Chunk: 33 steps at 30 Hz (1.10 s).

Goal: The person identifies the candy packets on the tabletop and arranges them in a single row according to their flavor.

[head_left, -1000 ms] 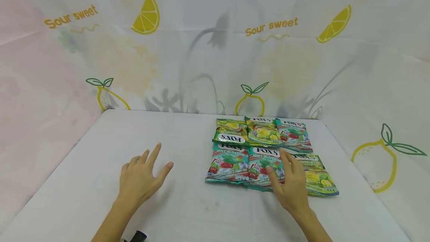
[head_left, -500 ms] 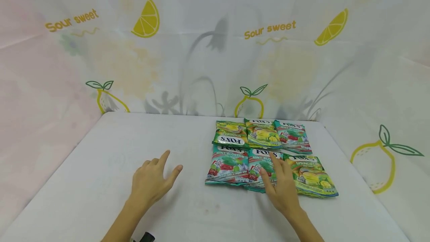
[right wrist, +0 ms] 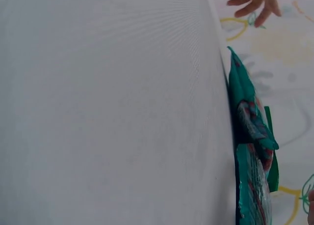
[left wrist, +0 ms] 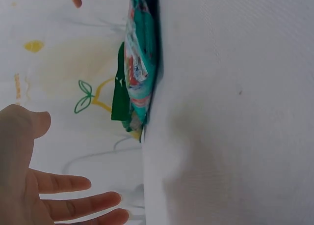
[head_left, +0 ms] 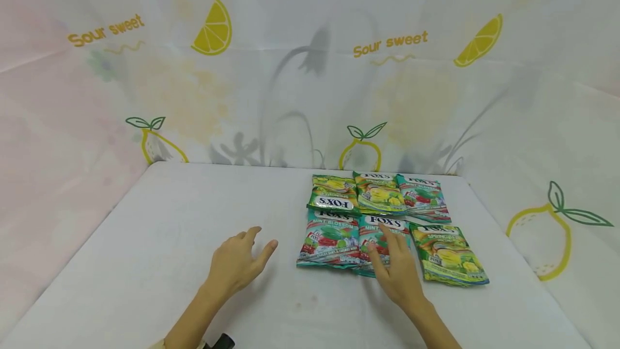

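Candy bags printed FOX'S lie flat in two rows. In front are a left teal bag (head_left: 331, 238), a middle teal bag (head_left: 370, 231) and a yellow-green bag (head_left: 450, 255). Behind them are an upside-down yellow-green bag (head_left: 334, 193), an upright yellow-green one (head_left: 380, 193) and another teal bag (head_left: 423, 198). My right hand (head_left: 401, 274), fingers extended, hovers over the middle teal bag and partly hides it. Only a sliver of it shows in the right wrist view. My left hand (head_left: 235, 264) is held above the table, left of the bags, thumb and fingers spread, holding nothing.
A white cloth covers the table (head_left: 184, 203). Behind and at the sides hangs a pale backdrop (head_left: 290, 15) printed with lemons and lettering. A small black object (head_left: 224, 341) shows by my left forearm.
My left hand has moved right, towards the bags. My right hand has shifted left, uncovering the front yellow-green bag. The bags lie as before.
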Each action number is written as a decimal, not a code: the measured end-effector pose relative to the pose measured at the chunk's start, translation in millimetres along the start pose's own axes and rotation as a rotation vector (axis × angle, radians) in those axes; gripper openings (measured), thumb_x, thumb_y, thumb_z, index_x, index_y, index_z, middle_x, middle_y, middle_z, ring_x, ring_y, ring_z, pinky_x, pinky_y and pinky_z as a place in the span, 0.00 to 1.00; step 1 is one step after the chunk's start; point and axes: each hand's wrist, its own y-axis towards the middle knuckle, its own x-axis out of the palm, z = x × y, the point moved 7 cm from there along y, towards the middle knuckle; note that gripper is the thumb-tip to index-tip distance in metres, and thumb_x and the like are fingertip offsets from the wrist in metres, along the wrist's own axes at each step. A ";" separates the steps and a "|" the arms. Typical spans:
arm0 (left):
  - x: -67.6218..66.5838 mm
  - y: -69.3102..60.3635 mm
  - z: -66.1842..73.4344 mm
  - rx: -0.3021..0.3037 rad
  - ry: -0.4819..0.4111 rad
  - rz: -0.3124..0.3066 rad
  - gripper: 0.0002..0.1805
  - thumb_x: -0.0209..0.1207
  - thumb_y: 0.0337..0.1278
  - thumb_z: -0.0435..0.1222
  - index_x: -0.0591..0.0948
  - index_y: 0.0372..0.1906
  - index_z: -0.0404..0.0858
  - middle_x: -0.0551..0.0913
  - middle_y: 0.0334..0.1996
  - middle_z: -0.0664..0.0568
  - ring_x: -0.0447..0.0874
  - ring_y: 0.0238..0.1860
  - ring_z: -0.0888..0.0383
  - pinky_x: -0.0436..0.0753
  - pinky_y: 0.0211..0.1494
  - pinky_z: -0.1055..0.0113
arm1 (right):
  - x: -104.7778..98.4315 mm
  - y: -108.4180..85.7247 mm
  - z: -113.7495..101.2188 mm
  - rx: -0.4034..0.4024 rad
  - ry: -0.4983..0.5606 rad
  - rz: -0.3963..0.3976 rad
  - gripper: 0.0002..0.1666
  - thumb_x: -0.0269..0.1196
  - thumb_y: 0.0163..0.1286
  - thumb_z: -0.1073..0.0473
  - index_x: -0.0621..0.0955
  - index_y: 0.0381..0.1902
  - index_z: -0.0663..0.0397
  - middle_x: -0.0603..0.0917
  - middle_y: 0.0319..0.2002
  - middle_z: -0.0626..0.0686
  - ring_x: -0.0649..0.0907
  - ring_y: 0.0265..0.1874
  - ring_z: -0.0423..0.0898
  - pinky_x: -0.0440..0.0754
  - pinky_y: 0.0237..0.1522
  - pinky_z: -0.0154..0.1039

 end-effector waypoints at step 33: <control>43.0 8.2 36.5 0.139 -0.097 -0.074 0.23 0.55 0.60 0.49 0.82 0.40 0.30 0.83 0.28 0.48 0.81 0.30 0.53 0.79 0.31 0.59 | 30.2 2.7 2.0 0.113 0.057 -0.113 0.17 0.63 0.64 0.59 0.80 0.44 0.68 0.74 0.22 0.45 0.70 0.19 0.35 0.70 0.22 0.30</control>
